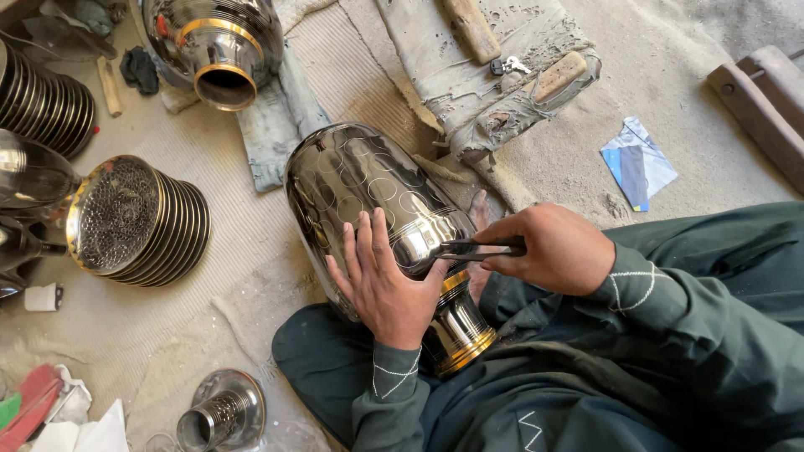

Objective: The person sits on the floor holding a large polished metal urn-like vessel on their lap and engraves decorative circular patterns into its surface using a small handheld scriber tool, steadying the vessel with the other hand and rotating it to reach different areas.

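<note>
A large shiny dark metal vase [368, 197] with circles marked on its body lies across my lap, its brass-banded neck [456, 331] pointing toward me. My left hand [381, 280] rests flat on the vase's body, fingers spread. My right hand [548, 249] grips a thin dark metal tool [469, 248] whose two legs touch the vase's surface just right of my left thumb. A bare foot [480, 213] shows behind the vase.
A second vase [219, 46] lies at the top left on a grey cloth [280, 125]. Stacked metal dishes [138, 219] sit at left, a small metal piece [219, 410] at the bottom. Wooden-handled tools [473, 29] rest on a cloth at the top. A blue-and-white packet [636, 161] lies right.
</note>
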